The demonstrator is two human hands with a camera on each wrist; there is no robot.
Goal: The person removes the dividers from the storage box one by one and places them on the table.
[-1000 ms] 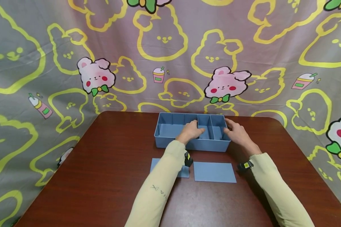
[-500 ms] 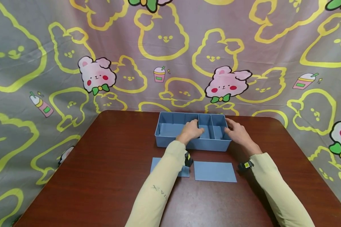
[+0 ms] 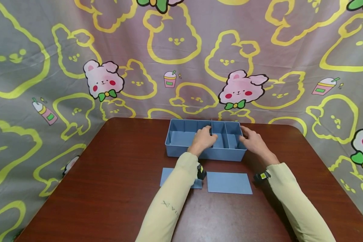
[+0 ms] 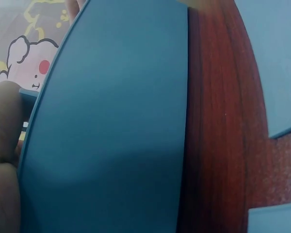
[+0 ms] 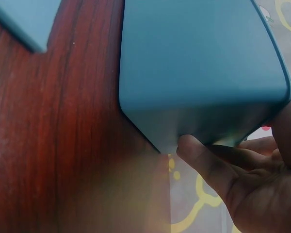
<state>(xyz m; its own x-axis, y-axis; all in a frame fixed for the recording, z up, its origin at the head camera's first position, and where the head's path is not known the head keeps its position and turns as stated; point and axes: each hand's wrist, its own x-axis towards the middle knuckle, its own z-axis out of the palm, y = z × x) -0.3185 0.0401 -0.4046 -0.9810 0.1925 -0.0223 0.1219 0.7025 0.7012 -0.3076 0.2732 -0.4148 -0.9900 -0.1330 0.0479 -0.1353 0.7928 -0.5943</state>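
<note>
blue plastic box near the back edge of the counter. left hand pinches a divider standing slightly above the rim; right hand grips the box's end wall, probably to steady it. two flat panels lie in front, likely within reach. more room leftward; curtain close behind.

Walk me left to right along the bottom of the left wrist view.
Left hand at the left edge → outer wall of the blue box → strip of reddish-brown table → flat blue panel in the lower right corner.
</note>
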